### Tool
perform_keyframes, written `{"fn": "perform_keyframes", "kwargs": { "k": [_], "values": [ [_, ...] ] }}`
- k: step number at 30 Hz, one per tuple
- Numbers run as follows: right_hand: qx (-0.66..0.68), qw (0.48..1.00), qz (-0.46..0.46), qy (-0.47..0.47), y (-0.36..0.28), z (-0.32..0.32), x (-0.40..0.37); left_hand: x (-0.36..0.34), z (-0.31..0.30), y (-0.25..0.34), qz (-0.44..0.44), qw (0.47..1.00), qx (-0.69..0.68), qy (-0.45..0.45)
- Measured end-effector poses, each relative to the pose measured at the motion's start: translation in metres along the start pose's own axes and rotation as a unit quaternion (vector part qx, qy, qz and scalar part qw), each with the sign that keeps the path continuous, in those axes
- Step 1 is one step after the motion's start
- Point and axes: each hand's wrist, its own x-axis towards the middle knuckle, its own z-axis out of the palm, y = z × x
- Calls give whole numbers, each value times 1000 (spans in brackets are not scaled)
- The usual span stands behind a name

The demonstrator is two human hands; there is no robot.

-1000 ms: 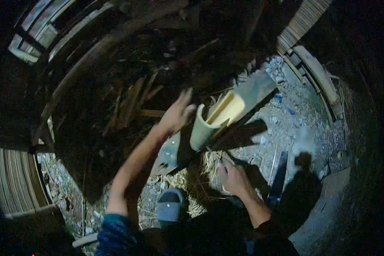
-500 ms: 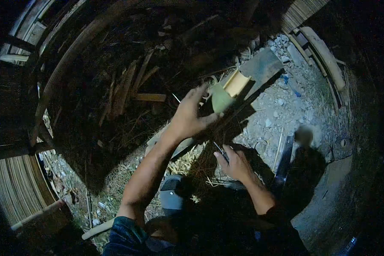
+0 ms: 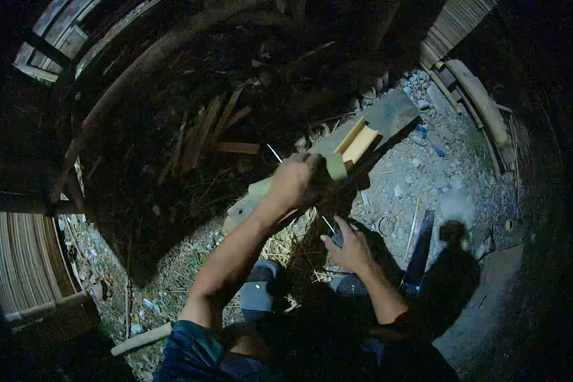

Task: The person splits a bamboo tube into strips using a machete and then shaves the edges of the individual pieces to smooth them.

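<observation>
My left hand [image 3: 299, 178] is closed over a green bamboo tube [image 3: 336, 167], its fingers wrapped round the far side and partly hidden. Beyond the hand the tube is cut open, baring a pale trough. It lies lengthwise on a grey wooden plank [image 3: 398, 108] that slants up to the right. Lower and to the right, my right hand [image 3: 351, 249] grips a thin-bladed tool [image 3: 329, 224] with a dark handle, its metal tip pointing up and left, apart from the bamboo. A thin pale rod [image 3: 274, 152] shows just beyond my left hand.
Straw-like shavings [image 3: 290, 239] lie below the plank, near my feet. A long dark flat bar [image 3: 420, 248] rests on the gravel [image 3: 395, 191] at right. Split wood pieces [image 3: 204, 137] lie in shadow at upper left. A pale pole [image 3: 143, 339] lies at lower left.
My left hand has gone from spread fingers to closed round the bamboo. The right hand has shifted slightly, still holding the tool. The view has moved a little.
</observation>
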Motion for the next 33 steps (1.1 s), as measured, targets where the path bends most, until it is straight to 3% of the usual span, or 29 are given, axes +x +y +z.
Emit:
{"fn": "perform_keyframes", "kwargs": {
  "k": [1,2,4,5,7,8,9,10,11,14,15,17,19,21,23,24,27,30,33],
  "values": [
    [3,1000,1,3,5,2,-2,-3,7,-12,-8,996,-68,64],
    [27,999,-20,31,14,6,-3,-20,-34,14,28,983,-95,157],
    [56,996,-39,62,18,5,-9,-35,-75,23,27,962,-150,227],
    [83,996,9,39,13,-2,-13,-42,-88,25,29,944,-172,281],
    [108,993,54,15,17,-5,-18,-51,-96,11,-5,916,-247,318],
    [65,995,43,68,18,-5,-21,-54,-98,11,-34,896,-304,321],
    [22,992,30,122,16,-5,-21,-56,-97,13,-35,896,-302,325],
    [-5,989,98,112,14,-10,-22,-55,-93,16,-24,893,-273,356],
    [-6,989,95,112,9,-15,-23,-56,-88,16,-13,889,-244,387],
    [57,977,16,206,33,-18,-18,-62,-49,3,-14,901,-292,321],
    [55,976,18,208,7,-36,-24,-62,-42,3,-8,896,-328,298],
    [204,971,-18,122,-44,-70,-40,-54,-25,-10,10,905,-320,281],
    [194,967,-63,153,-56,-63,-44,-49,-15,-18,-7,887,-426,180],
    [191,967,-123,115,-88,-72,-50,-49,-15,-13,-3,883,-431,184],
    [193,967,-130,107,-102,-70,-50,-51,-15,-2,-40,902,-358,238],
    [174,967,-147,116,-107,-69,-50,-48,-7,4,-98,878,-400,245],
    [140,971,-161,112,-115,-71,-49,-53,-7,17,-81,904,-334,253],
    [114,970,-167,138,-109,-64,-47,-54,-16,29,-93,889,-371,254],
    [101,981,-138,94,-111,-68,-44,-53,-13,23,-76,898,-351,253]
  ]
}}
